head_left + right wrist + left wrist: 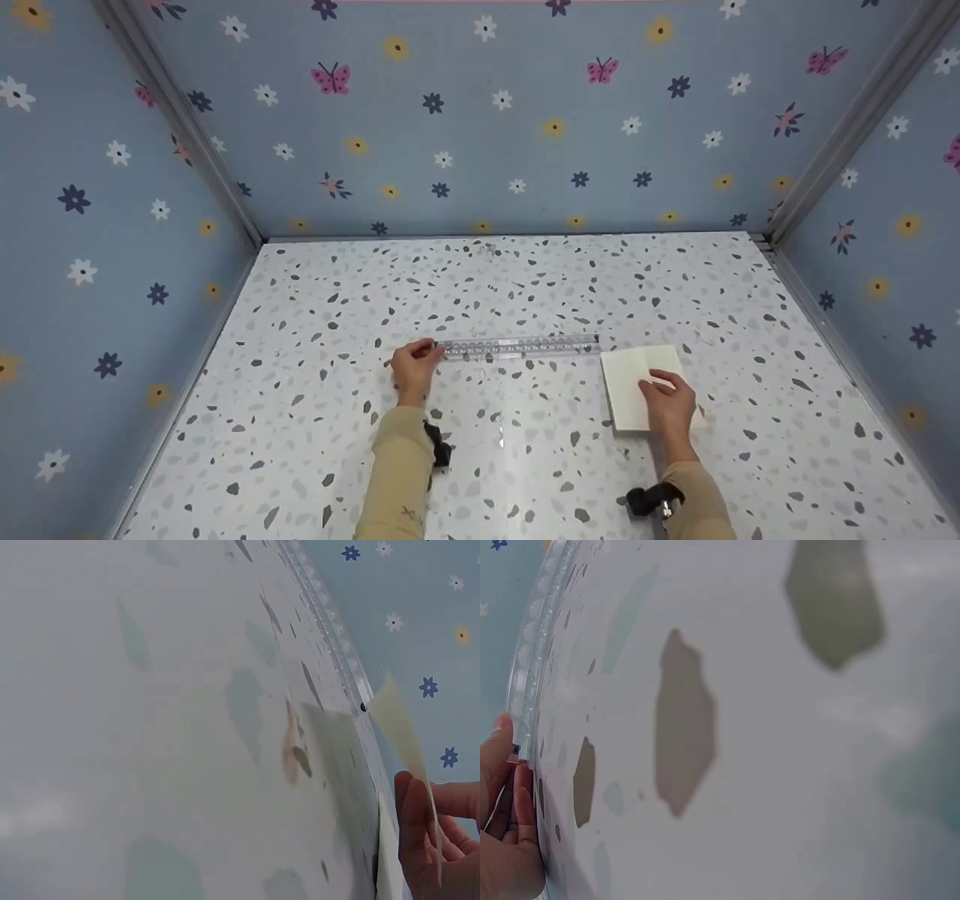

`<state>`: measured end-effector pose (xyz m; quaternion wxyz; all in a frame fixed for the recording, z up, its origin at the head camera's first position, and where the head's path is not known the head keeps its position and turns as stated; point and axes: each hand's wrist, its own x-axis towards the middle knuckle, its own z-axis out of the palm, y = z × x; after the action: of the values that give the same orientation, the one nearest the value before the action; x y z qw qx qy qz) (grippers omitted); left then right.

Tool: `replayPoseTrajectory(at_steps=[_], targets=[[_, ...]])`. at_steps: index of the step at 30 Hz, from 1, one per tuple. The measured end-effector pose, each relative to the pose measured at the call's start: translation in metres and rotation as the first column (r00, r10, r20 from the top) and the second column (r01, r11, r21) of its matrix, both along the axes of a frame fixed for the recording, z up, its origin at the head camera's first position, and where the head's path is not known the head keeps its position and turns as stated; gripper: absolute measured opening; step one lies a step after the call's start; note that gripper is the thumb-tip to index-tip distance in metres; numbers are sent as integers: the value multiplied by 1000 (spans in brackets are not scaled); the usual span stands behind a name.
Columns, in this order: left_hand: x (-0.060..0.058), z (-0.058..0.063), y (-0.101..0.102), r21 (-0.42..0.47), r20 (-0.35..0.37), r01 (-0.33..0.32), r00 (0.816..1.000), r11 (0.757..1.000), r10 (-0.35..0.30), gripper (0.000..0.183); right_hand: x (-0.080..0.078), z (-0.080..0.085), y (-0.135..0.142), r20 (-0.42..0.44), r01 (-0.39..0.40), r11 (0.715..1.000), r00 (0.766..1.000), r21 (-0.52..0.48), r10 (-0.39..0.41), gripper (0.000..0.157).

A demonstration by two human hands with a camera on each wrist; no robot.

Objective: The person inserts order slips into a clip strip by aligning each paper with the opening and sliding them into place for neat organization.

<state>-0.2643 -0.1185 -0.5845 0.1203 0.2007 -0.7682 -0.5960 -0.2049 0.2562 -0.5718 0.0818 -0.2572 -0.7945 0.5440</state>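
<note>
A long, clear plastic ruler lies across the table, with rows of small round shapes along its length. My left hand pinches its left end between thumb and fingers, and the left wrist view shows the thumb on top of that end. To the right of the ruler is a small notebook with blank cream pages. My right hand pinches one page. In the right wrist view that page stands raised and bent between thumb and fingers, above the rest of the notebook.
The speckled white table is bounded by blue flowered panels at the back, left and right. Black wrist cameras sit on both sleeves. The ruler's right end is close to the notebook's upper left corner.
</note>
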Motion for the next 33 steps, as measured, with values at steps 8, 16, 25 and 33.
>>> replayPoseTrajectory(at_steps=[8,16,25,33], targets=[[2,1,-1,24,27,10,1000,1000,-10,28,-8,-6,-11,32,29,997,999,-73,-27,31],[4,1,-1,26,-27,12,1000,1000,-12,26,-14,-8,-20,20,25,997,1000,-70,-24,29],[2,-1,0,13,9,-5,1000,1000,5,25,-22,-9,-29,43,12,992,999,-126,-7,32],[0,0,0,0,22,-4,1000,1000,4,25,-27,-10,-32,73,14,989,997,-146,-3,33]])
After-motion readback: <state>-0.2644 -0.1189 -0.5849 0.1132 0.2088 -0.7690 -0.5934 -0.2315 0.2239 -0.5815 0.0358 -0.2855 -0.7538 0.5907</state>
